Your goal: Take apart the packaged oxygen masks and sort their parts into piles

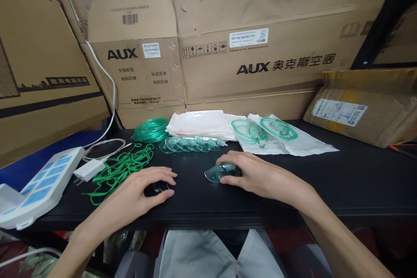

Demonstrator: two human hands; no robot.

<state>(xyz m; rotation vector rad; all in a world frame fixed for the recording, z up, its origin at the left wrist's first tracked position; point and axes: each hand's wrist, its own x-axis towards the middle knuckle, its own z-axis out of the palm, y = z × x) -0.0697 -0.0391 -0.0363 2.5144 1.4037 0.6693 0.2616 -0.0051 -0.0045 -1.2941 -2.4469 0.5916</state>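
The one camera sits on my head, looking forward and down, close over the black matte tabletop (342,182), facing the brown cardboard AUX cartons (260,52) stacked behind it.

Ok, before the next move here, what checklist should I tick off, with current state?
1. Right hand on the clear mask: ok, it covers it.
2. Left hand resting flat on the black table: ok.
3. Whether the fingers actually grip the mask: cannot tell.
4. Green straps within left reach: ok.
5. Row of masks lined up behind: ok.
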